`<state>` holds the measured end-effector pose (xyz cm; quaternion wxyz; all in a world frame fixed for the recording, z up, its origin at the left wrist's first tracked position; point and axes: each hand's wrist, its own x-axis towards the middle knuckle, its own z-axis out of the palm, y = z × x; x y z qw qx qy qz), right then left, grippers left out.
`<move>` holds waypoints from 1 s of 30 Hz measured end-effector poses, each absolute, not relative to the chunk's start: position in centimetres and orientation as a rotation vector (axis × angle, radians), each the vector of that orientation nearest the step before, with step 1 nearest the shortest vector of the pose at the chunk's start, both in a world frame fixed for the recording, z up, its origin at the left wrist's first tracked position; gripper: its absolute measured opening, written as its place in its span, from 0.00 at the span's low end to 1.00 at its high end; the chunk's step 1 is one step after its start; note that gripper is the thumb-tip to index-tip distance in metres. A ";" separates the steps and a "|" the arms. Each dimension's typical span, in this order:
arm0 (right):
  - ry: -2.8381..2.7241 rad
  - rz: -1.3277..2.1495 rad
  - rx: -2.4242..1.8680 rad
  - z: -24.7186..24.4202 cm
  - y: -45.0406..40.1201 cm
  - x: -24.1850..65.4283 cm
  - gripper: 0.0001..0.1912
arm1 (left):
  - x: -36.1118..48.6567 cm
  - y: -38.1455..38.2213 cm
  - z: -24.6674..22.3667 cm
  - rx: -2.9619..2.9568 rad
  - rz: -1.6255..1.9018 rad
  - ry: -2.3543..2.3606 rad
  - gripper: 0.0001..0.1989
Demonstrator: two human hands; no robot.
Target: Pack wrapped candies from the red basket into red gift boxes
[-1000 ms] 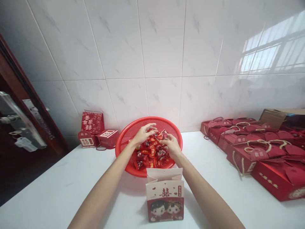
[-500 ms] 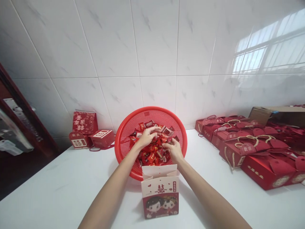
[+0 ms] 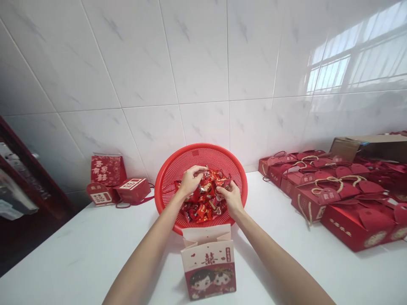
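A red perforated plastic basket stands tilted against the wall, its lower part heaped with red-wrapped candies. Over the left of the heap, my left hand has its fingers stretched out and the thumb apart, with nothing clearly held. My right hand reaches in from the right, thumb and fingers pinched on a red-wrapped candy. Directly in front of the basket, between my forearms, a white and red gift box with two cartoon figures stands upright, its top flaps raised.
Finished-looking red gift boxes with cord handles line the right side. Behind them lies a brown cardboard carton. At the left stand a small red box and a taller red bag. A tiled wall rises behind the white tabletop.
The view has shifted slightly. My left hand has drawn a little back to the left over the heap, and a red candy now shows in my right fingers.
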<state>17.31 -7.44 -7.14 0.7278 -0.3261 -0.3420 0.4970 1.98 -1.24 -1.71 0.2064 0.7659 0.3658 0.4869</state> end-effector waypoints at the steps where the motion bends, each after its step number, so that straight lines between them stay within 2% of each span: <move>1: -0.777 1.069 -0.723 -7.2 -7.4 17.4 0.16 | 1.7 -2.1 -1.5 2.215 1.320 1.036 0.12; 7: -0.782 1.034 -0.779 -7.6 -6.9 18.1 0.13 | 0.4 -8.5 -2.0 2.734 0.632 0.929 0.13; 13: -0.813 1.031 -0.799 -8.0 -6.3 16.9 0.13 | -0.4 -10.7 -3.8 2.851 0.255 1.124 0.13; 22: -0.854 0.966 -0.782 -9.4 -2.4 16.9 0.15 | -0.5 -7.5 -7.3 3.006 0.454 1.121 0.17; 30: -0.827 1.019 -0.744 -9.1 0.3 17.1 0.15 | -0.8 -2.3 -10.3 2.950 0.711 1.195 0.16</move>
